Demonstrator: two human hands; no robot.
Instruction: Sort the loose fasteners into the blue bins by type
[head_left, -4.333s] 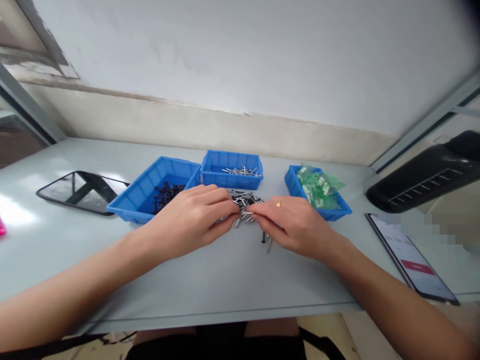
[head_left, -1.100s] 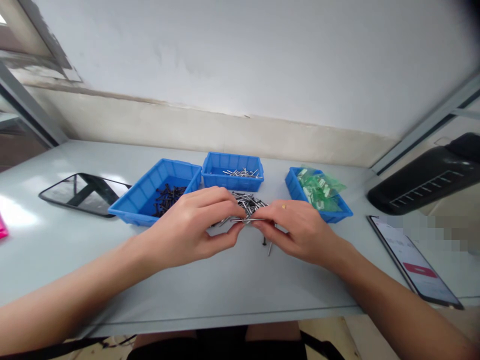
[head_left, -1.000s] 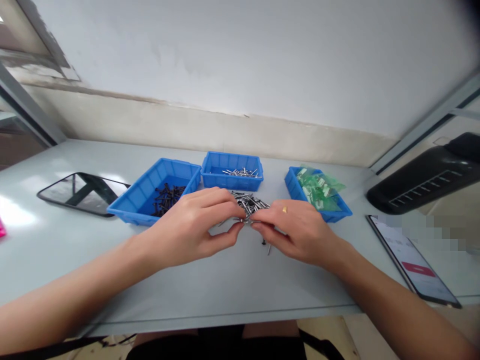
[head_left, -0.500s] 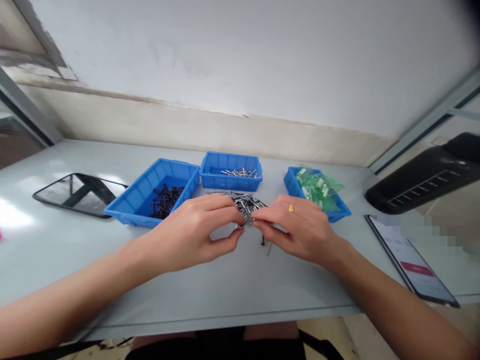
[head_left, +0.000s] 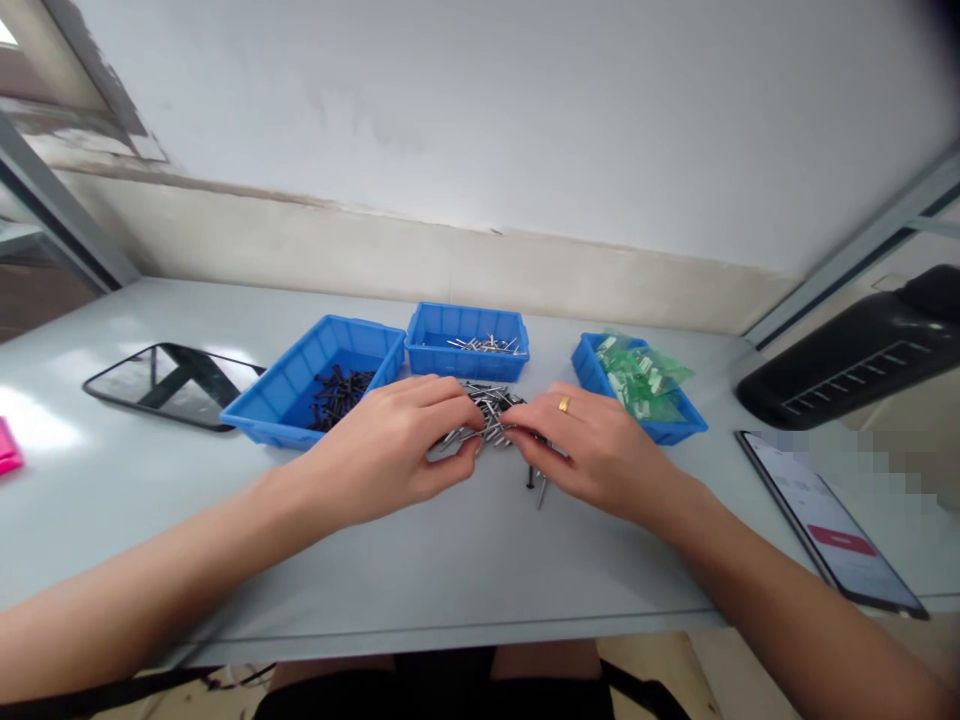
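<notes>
A loose pile of thin silver metal pins, with a few dark pieces mixed in, lies on the table between my hands. My left hand is at the pile's left side, thumb and forefinger bent together at its near edge; what sits between their tips is too small to make out. On the other side, my right hand, with a gold ring, pinches at the pile, and a thin silver pin shows at its fingertips. Below the right fingers lie a black screw and a single silver pin.
Blue bins surround the pile: one with black screws, one with silver pins, one with green plastic packets. A black-framed glass panel lies left. A phone and black bottle are right.
Both hands stay at the pile. The left fingertips have shifted slightly up and left, showing more pins beneath them. The view has moved a little.
</notes>
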